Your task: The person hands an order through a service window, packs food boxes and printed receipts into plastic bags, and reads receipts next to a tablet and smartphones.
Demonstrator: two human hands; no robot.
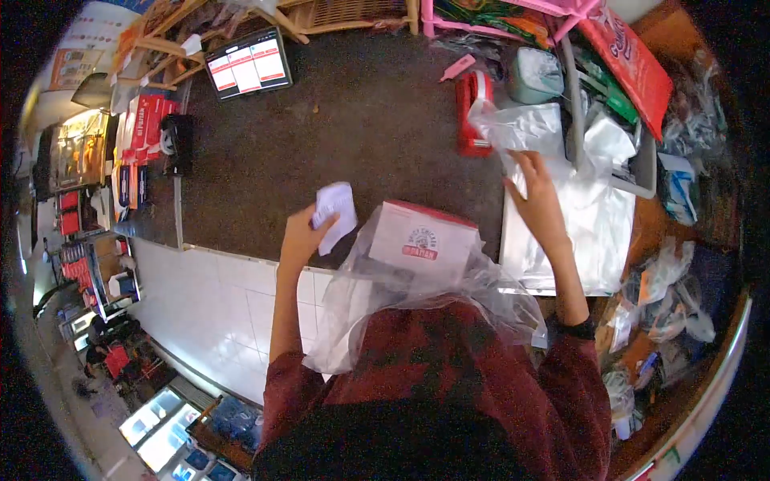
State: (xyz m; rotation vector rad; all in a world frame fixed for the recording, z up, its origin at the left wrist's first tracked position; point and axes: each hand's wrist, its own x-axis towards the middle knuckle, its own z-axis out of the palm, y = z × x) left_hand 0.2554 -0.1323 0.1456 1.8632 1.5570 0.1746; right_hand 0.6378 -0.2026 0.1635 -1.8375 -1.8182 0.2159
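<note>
Held in my left hand [301, 234] is a crumpled or folded white paper slip [335, 215], pinched between thumb and fingers. A white and red food box [421, 247] with a chicken logo sits inside a clear plastic bag [353, 301], close against my body at the counter's front edge. My right hand [536, 192] is over the right side, thumb and fingers apart, beside clear plastic film [497, 132]. Just left of its fingertips lies a red tool [473, 112] that looks like a stapler. Under my right forearm is a stack of clear plastic bags [561, 232].
On the dark counter [337, 120], a tablet [249, 62] stands at the back left. A pink marker [458, 67], a pale green tub [536, 76] and a grey basket [642, 189] are at the right. Red boxes [148, 128] stand far left.
</note>
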